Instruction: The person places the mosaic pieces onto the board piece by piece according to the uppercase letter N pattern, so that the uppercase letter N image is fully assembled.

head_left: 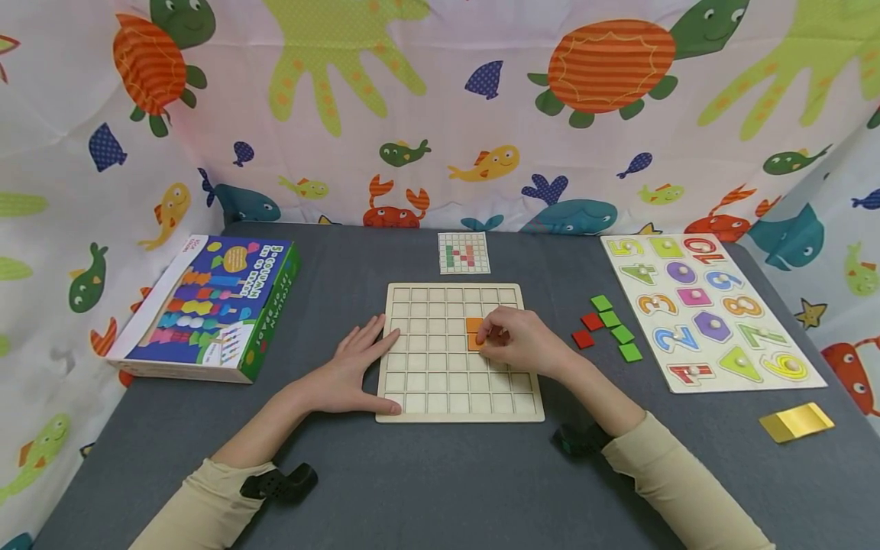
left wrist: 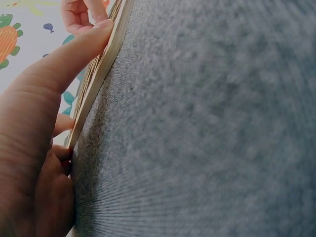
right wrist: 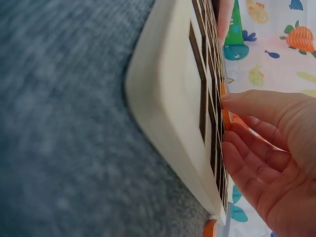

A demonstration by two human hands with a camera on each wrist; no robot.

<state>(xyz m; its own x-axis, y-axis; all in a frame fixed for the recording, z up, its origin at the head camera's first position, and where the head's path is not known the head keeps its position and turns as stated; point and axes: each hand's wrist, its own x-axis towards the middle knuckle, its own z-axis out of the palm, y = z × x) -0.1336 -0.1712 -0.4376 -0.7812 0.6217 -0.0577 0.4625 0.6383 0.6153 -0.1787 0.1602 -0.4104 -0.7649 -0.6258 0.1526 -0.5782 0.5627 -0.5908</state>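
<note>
A wooden grid board point(head_left: 461, 416) lies in front of me in the head view, with square cells. Two orange square tiles point(head_left: 474, 325) sit one behind the other in its right half. My right hand point(head_left: 519, 340) is over the board, thumb and fingertips pinching the nearer orange tile point(right wrist: 226, 118) at the board's surface. My left hand point(head_left: 351, 374) rests spread at the board's left side, the thumb on its near left corner and the fingertips along the left edge. In the left wrist view the left thumb point(left wrist: 84, 49) lies straight against the board's edge.
Red tiles point(head_left: 582, 339) and several green tiles point(head_left: 622, 334) lie right of the board. A small pattern card point(head_left: 464, 267) is behind it. A number puzzle point(head_left: 708, 325) and a gold block point(head_left: 797, 422) are farther right. On the left stands a boxed toy set point(head_left: 206, 305).
</note>
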